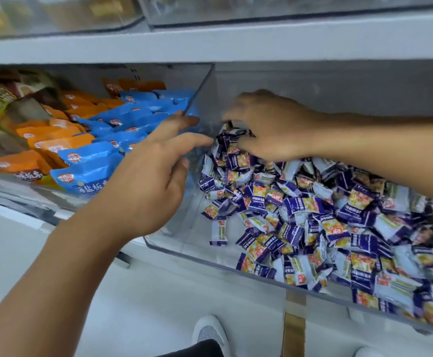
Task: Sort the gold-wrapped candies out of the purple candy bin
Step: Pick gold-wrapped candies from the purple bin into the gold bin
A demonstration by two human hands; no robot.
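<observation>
A clear plastic bin [184, 243] on the shelf holds a heap of purple-and-white wrapped candies [313, 215]. My right hand [267, 127] reaches from the right into the back left corner of the heap, fingers curled down among the candies; whether it holds one is hidden. My left hand [156, 176] hovers with straight, spread fingers at the bin's left wall, fingertips near the divider. I cannot pick out any gold-wrapped candy in the pile.
The neighbouring clear bin on the left holds blue packets [102, 161] and orange packets [45, 140], with brown ones [1, 99] further left. A grey shelf board [210, 47] runs above. Below lie the white floor and my shoe [210, 331].
</observation>
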